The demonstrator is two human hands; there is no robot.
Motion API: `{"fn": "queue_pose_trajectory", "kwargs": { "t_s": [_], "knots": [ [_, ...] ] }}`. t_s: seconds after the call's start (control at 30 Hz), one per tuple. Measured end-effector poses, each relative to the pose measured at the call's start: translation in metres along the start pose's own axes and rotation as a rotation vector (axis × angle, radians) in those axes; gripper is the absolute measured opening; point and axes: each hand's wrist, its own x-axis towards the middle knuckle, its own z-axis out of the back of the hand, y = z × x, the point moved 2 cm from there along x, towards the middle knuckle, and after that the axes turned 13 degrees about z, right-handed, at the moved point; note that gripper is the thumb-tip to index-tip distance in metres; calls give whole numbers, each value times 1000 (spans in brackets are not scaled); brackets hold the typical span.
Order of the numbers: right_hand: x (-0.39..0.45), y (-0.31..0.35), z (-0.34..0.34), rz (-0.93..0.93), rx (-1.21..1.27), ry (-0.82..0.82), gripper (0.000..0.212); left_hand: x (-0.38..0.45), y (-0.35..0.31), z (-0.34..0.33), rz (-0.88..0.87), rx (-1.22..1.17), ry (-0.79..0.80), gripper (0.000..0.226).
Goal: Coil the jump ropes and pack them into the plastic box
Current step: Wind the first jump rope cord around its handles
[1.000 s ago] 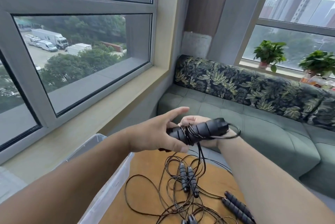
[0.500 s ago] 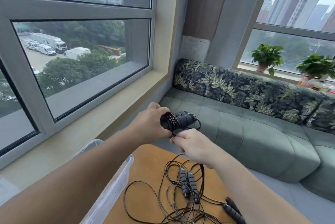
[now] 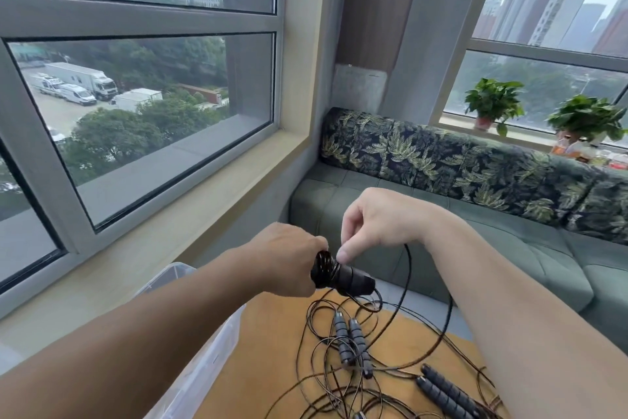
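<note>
Plastic box (image 3: 190,333) sits at counter's (image 3: 272,367) left edge. Black handles (image 3: 343,277) are gripped by left hand (image 3: 289,262) above the counter; cord (image 3: 407,282) is pinched by right hand (image 3: 377,218) just beside. Loose jump ropes (image 3: 353,347) are tangled on counter.

A high-floor lounge or sitting corner in a city building is showing here. Large aluminium-framed windows (image 3: 142,113) are meeting at a corner and looking down on trees, parked trucks and neighbouring towers. A grey-green upholstered sofa (image 3: 509,248) with leaf-patterned back cushions (image 3: 441,160) is running beneath the right-hand window, where two potted plants (image 3: 492,102) are standing on the sill beside some small bottles. A round wooden table (image 3: 272,367) is sitting in front of the sofa, with a clear plastic box (image 3: 204,350) at its left edge.
</note>
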Motion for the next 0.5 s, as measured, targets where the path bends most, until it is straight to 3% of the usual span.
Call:
{"fn": "queue_pose_trajectory", "kwargs": {
  "t_s": [0.13,0.37,0.5],
  "knots": [
    [6,-22,-13,17,275,-46,24,-10,-7,-3,0,-213,149,28],
    [9,-49,-62,17,1281,-239,17,-5,1,-1,-12,-792,174,33],
    [8,-48,-89,7,1401,-320,13,3,16,-6,40,-1054,197,68]
  ]
}}
